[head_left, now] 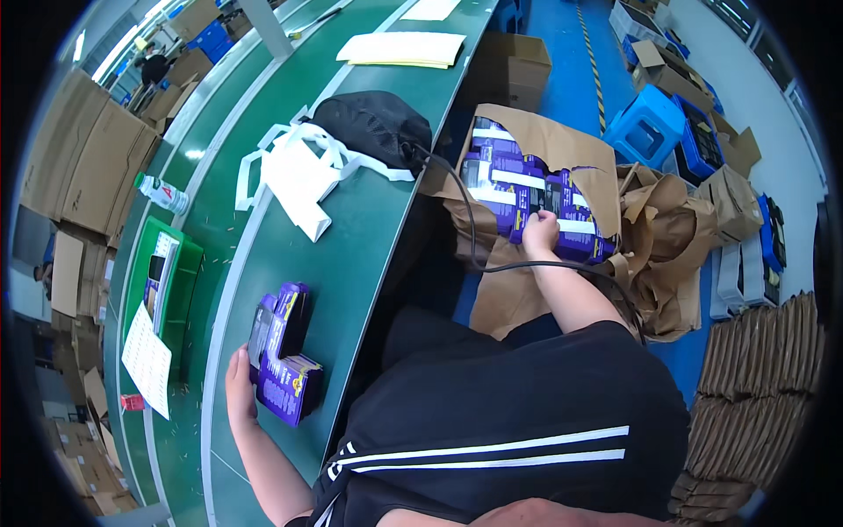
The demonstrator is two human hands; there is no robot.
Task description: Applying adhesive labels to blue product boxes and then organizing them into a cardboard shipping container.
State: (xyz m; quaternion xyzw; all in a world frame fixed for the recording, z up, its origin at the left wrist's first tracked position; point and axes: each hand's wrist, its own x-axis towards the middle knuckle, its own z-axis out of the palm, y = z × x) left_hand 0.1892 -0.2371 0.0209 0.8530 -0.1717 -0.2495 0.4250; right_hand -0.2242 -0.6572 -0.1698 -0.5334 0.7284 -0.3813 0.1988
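Observation:
On the green table, my left hand point(239, 385) is closed against the left side of a small group of purple boxes point(285, 386); part of its grip is hidden by them. One box of the group stretches away from me and another sits nearer, at an angle to it. To the right of the table, my right hand point(541, 234) reaches down and grips a purple box in a brown-paper-lined container. Several purple boxes with white bands point(514, 176) are packed there, with brown paper point(562, 132) around them.
A black bag point(373, 127) and a white strapped bag point(299, 180) lie farther up the table. A green bin point(183, 299), paper sheet point(147, 360) and bottle point(163, 193) are at left. A black cable point(474, 237) crosses near my right arm. A blue stool point(645, 132) stands beyond.

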